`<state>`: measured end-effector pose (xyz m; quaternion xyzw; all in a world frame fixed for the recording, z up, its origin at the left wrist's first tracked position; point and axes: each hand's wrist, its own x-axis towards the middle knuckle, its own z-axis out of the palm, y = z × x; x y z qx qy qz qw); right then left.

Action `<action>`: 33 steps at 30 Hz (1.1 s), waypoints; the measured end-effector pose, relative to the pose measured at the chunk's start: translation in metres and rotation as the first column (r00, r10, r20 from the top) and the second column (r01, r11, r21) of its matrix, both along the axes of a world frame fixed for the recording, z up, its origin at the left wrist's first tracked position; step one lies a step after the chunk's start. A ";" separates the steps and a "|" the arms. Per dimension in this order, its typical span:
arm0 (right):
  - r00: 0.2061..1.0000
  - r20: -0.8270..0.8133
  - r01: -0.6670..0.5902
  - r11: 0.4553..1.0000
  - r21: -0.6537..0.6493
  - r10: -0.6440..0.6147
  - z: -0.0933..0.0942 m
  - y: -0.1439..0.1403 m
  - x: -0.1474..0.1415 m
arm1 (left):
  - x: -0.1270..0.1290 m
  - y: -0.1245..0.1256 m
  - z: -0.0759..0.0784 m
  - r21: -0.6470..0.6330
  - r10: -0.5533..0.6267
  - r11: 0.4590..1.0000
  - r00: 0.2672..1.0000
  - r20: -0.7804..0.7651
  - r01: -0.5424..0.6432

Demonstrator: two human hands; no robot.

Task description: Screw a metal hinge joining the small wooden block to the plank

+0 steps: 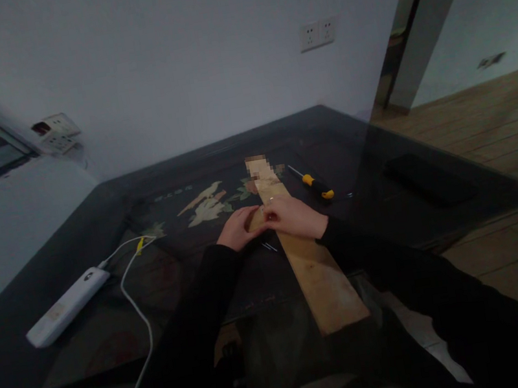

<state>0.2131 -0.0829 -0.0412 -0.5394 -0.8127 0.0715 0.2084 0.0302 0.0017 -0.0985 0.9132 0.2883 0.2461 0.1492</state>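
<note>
A long pale wooden plank (318, 276) lies on the dark glass-topped table (76, 249), its near end sticking out over the front edge toward me. My left hand (238, 229) rests at the plank's left side, fingers curled against its edge. My right hand (294, 216) lies on top of the plank, fingertips meeting the left hand's; a ring shows on one finger. What the fingertips pinch is too small to tell. A thin metal piece (270, 246) lies on the table just below my left hand.
A yellow and black screwdriver (315, 185) lies right of the plank. A white power strip (68, 306) with a white cable (136, 305) sits at the left. A dark flat object (428, 179) lies at the table's right. Wall sockets (317, 34) are behind.
</note>
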 end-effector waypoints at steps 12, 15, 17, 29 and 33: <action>0.908 0.419 0.027 0.999 -0.025 -0.014 0.000 -0.032 -0.041 | -0.001 0.002 -0.003 0.052 -0.054 0.997 0.998 0.010 0.054; 0.905 0.425 0.042 0.999 -0.023 -0.029 -0.002 -0.033 -0.046 | -0.001 0.002 -0.003 0.064 -0.059 0.996 0.998 0.019 0.058; 0.904 0.425 0.051 0.999 -0.012 -0.041 -0.005 -0.033 -0.048 | 0.000 0.002 -0.004 0.068 -0.063 0.996 0.998 0.022 0.061; 0.995 0.103 0.013 0.998 -0.065 -0.006 0.004 -0.016 -0.026 | -0.002 0.003 -0.003 0.031 -0.060 0.998 0.998 -0.012 0.060; 0.890 -0.457 -0.080 0.987 -0.142 0.007 0.018 0.015 0.003 | -0.001 0.001 -0.002 0.035 0.023 0.999 0.999 -0.041 -0.022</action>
